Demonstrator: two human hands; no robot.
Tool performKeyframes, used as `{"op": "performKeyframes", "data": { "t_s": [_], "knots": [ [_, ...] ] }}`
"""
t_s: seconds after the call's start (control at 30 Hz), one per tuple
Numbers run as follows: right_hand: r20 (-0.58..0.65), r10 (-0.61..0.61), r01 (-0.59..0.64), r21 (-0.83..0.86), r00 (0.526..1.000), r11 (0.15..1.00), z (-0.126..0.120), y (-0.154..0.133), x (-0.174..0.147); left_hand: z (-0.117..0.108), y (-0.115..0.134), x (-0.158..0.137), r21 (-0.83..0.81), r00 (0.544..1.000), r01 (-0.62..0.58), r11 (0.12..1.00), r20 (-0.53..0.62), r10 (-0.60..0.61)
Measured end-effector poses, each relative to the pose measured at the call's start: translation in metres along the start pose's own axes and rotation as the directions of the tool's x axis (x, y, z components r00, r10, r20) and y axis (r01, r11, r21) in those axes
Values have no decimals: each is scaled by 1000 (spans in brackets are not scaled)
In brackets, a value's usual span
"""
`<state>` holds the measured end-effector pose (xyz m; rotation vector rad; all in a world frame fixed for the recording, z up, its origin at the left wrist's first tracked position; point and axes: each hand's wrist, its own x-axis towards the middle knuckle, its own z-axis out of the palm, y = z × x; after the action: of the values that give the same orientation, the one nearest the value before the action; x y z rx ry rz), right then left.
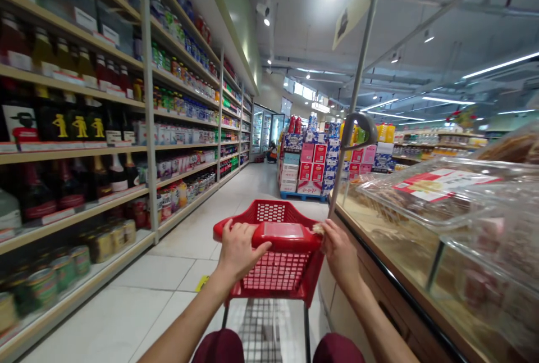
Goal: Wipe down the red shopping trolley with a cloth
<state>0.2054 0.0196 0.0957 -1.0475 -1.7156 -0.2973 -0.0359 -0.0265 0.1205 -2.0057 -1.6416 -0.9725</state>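
- Left hand [238, 250]: palm down, fingers curled over the left part of a shopping cart's red handle [281, 232], thumb lying toward its middle.
- Right hand [339, 250]: at the handle's right end, fingertips pinched on a small pale scrap [319, 229] (too blurred to identify); whether it also grips the handle, I cannot tell.
- The handle's long axis runs crosswise between the hands, the left hand covering more of it; the red basket [273, 270] lies straight ahead, beyond the handle.
- Right: a glass-sided counter [400, 245] close beside the right arm, bearing clear plastic packages [446, 183].
- Left: tall shelves [148, 99] of bottles and cans, across pale floor tiles [168, 273].
- Farther ahead: stacked drink boxes [311, 163], right of the aisle.
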Motion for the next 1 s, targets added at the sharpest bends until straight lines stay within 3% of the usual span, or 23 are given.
{"op": "performKeyframes", "data": {
  "t_s": [0.13, 0.2, 0.33, 0.4, 0.57, 0.7, 0.83, 0.9, 1.0],
  "knots": [
    [56, -223, 217, 101, 973, 971, 15, -29, -3, 0, -2, 0, -5, 1000, -9, 1000, 2, 9],
    [64, -187, 184, 43, 980, 982, 8, -13, -1, 0, -3, 0, -6, 1000, -10, 1000, 0, 10],
    [-25, 14, -16, -84, 1000, 996, -12, 27, 4, 1, 0, 0, -8, 1000, -4, 1000, -11, 4],
    [-29, 22, -23, -28, 999, 999, -6, 15, 4, 2, 2, 1, -13, 1000, 2, 1000, -19, -2],
    [72, -208, 198, 127, 976, 972, 26, -44, -1, 2, -1, 1, -38, 1000, -2, 999, -11, 1],
    [61, -10, -1, 182, 998, 983, 16, -33, 4, -1, -2, 1, -75, 1000, 12, 997, 0, -12],
    [120, 72, -120, 465, 990, 877, 4, -38, 8, -4, 21, 6, -250, 998, 55, 967, -23, -62],
    [115, 149, -188, 574, 982, 797, 4, -58, 5, -6, 37, 10, -435, 999, 44, 900, 35, -32],
    [147, 302, -316, 691, 942, 650, 5, -85, -3, -10, 53, 14, -679, 990, 134, 721, 131, -61]
  ]
}}
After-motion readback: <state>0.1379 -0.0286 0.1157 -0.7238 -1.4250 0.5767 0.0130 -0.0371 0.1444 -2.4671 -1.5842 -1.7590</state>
